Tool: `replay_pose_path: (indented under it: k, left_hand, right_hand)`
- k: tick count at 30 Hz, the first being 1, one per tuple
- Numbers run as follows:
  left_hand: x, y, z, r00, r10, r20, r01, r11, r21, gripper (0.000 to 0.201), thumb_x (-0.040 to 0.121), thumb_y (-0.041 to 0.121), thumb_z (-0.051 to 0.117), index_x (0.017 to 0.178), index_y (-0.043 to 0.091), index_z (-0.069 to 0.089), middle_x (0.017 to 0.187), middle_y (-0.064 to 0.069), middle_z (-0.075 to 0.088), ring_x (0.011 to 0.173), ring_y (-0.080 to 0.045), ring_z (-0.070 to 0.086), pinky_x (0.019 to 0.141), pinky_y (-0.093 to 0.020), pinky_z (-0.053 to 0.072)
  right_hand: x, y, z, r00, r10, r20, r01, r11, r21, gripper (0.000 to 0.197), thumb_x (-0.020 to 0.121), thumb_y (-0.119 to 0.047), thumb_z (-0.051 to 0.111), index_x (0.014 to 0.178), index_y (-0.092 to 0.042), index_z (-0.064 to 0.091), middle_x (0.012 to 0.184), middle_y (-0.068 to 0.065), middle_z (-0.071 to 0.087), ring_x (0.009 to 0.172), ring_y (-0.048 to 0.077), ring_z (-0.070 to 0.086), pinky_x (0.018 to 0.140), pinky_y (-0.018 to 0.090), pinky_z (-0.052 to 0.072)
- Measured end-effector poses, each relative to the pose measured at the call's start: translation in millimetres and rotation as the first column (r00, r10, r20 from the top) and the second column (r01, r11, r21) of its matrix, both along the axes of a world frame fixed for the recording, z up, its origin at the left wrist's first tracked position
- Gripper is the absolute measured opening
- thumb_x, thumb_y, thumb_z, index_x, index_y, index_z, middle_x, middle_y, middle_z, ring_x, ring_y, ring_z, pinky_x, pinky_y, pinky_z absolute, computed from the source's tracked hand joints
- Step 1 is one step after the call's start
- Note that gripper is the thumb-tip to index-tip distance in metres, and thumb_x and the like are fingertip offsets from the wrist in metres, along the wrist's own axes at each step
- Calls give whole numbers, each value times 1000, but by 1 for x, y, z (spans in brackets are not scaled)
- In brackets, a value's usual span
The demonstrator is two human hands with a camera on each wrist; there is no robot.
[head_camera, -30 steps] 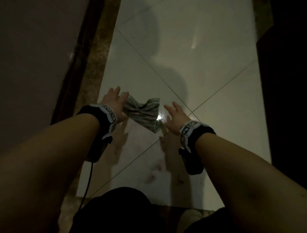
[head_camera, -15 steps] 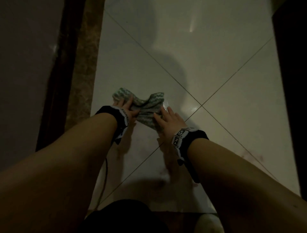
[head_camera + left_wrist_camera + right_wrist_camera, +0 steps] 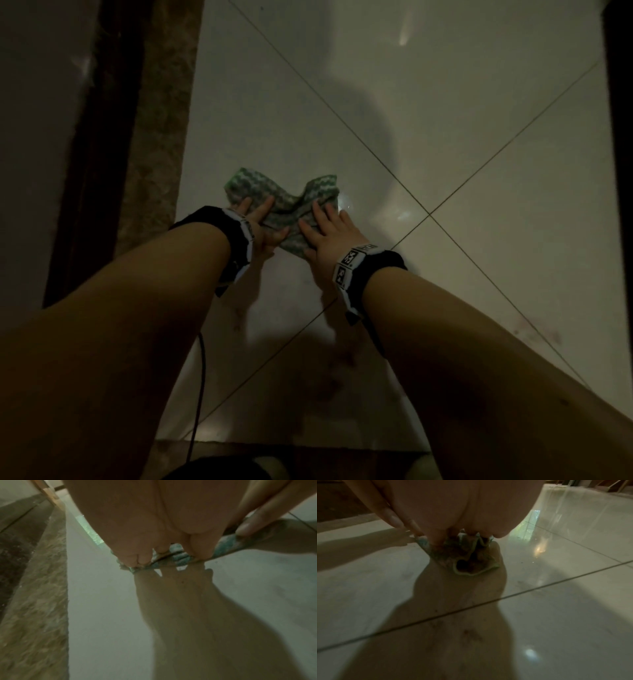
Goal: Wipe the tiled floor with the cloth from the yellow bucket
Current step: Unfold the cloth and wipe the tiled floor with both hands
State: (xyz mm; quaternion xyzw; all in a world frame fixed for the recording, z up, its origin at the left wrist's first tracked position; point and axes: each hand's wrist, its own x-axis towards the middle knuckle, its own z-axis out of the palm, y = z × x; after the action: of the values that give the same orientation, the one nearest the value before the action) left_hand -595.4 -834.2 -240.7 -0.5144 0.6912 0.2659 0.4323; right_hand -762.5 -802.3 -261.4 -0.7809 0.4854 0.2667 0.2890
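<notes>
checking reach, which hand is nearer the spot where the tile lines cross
Right. The right hand presses the cloth just left of the crossing; the left hand presses the cloth's far side, farther away.

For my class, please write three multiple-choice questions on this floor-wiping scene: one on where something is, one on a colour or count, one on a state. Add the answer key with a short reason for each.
1. Where is the cloth?
A. hanging over a bucket rim
B. flat on the pale floor tiles, left of where four tiles meet
C. draped on the person's knee

2. What colour is the cloth's pattern?
A. red and black
B. plain yellow
C. green and white

3. How are the hands placed?
A. the left hand and the right hand both press down on the cloth
B. one hand presses, the other is lifted away
C. both hands hold the cloth up in the air

Answers:
1 B, the head view shows the cloth lying on a tile beside the crossing grout lines.
2 C, its green and white wavy stripes show between the hands.
3 A, both wrist views show fingers bearing down on the bunched fabric.
</notes>
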Motion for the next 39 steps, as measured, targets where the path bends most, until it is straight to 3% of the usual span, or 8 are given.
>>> replay_pose_path:
  k: [4, 8, 11, 16, 22, 26, 31, 39]
  left_hand:
    - [-3, -7, -5, 990, -111, 85, 100, 987, 128, 57, 102, 41, 38, 148, 54, 8, 160, 4, -27, 150, -35, -16, 122, -53, 7]
    - [1, -4, -11, 992, -101, 77, 92, 989, 113, 65, 99, 40, 48, 147, 56, 8, 159, 3, -29, 149, -37, -15, 121, -56, 10]
    - [4, 7, -12, 993, -101, 56, 95, 990, 107, 62, 100, 42, 44, 148, 55, 7, 160, 1, -28, 149, -38, -14, 122, -55, 10]
    - [23, 35, -19, 997, -74, 36, 70, 992, 103, 76, 94, 34, 59, 145, 60, 8, 159, 2, -29, 149, -38, -15, 123, -51, 9]
    - [34, 60, -18, 1000, -12, -5, 12, 994, 111, 57, 102, 37, 40, 146, 57, 10, 159, 2, -30, 148, -38, -18, 123, -53, 6]
    - [45, 73, -30, 999, -35, 15, 33, 994, 106, 78, 97, 27, 55, 143, 63, 3, 158, 3, -32, 148, -39, -18, 121, -57, 9]
    - [48, 100, -22, 998, -60, 29, 56, 992, 114, 70, 98, 39, 51, 146, 57, 3, 159, 0, -31, 148, -41, -17, 122, -54, 7]
    - [59, 144, 6, 998, -51, 28, 45, 980, 194, 55, 105, 37, 29, 151, 49, 0, 159, -5, -31, 147, -41, -19, 123, -49, 3]
  right_hand:
    - [6, 6, -5, 999, -40, -26, 40, 999, 2, 66, 98, -47, 27, 151, -26, -7, 158, 9, -24, 147, 31, -18, 119, 44, -7]
    - [7, 10, -4, 998, -36, -54, 38, 998, 42, 69, 97, -48, 32, 151, -31, -8, 157, 9, -28, 146, 31, -21, 119, 44, -7]
    - [7, 16, -5, 998, -10, -66, 13, 999, 41, 71, 95, -52, 33, 150, -34, -8, 157, 9, -28, 146, 31, -22, 119, 45, -8]
    - [14, 34, -3, 993, 69, -92, -64, 997, 51, 71, 94, -54, 34, 149, -37, -8, 156, 9, -29, 145, 33, -23, 118, 47, -8]
    - [23, 48, 0, 982, 151, -117, -147, 988, 41, 70, 94, -56, 32, 149, -38, -6, 156, 9, -28, 146, 34, -20, 118, 47, -10]
    - [26, 57, 3, 971, 193, -140, -191, 981, 34, 69, 94, -57, 32, 149, -38, -6, 157, 9, -27, 147, 34, -17, 118, 47, -9]
    - [37, 73, 8, 946, 274, -174, -268, 962, 54, 71, 92, -60, 33, 149, -40, -4, 158, 10, -25, 147, 37, -10, 119, 46, -5]
    - [53, 101, 14, 880, 453, -143, -453, 891, 37, 75, 90, -63, 35, 150, -37, -1, 159, 11, -17, 145, 35, 6, 117, 41, 17]
